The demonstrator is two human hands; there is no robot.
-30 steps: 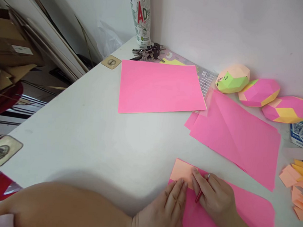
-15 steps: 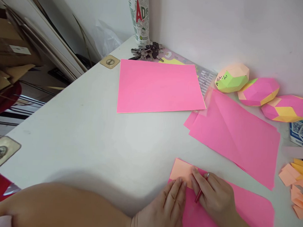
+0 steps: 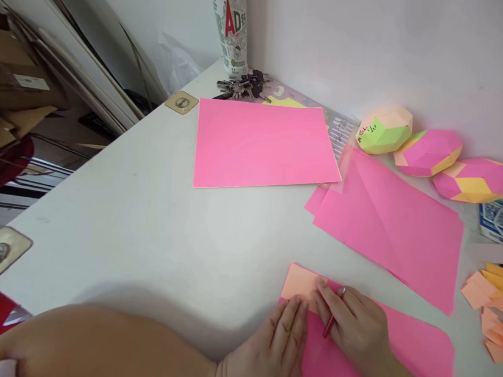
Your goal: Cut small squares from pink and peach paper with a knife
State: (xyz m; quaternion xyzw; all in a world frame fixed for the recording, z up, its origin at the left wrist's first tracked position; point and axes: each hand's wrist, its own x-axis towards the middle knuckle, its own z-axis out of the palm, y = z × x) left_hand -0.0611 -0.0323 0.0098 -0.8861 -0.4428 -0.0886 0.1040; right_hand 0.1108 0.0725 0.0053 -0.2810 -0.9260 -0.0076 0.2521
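My left hand [image 3: 277, 340] lies flat with fingers stretched out, its fingertips on the lower edge of a small peach paper rectangle [image 3: 300, 282]. That rectangle rests on the upper left corner of a pink sheet [image 3: 419, 340]. My right hand [image 3: 354, 324] is closed round a slim red pen [image 3: 328, 327], which slants under the palm with its red end pointing down. Its thumb and index finger press at the right edge of the peach paper. A small silvery spot shows by the knuckles; I cannot tell whether it is part of the pen.
More pink sheets [image 3: 390, 226] lie beyond my right hand, and a pink stack [image 3: 265, 145] sits further back. Faceted paper shapes [image 3: 428, 152] line the wall. Folded peach and orange pieces [image 3: 494, 323] are at the right. Keys [image 3: 242, 88] lie by a bottle [image 3: 232, 34].
Both hands stay nearly where they were on the peach paper. The whole view has shifted very slightly; nothing was taken hold of or let go.
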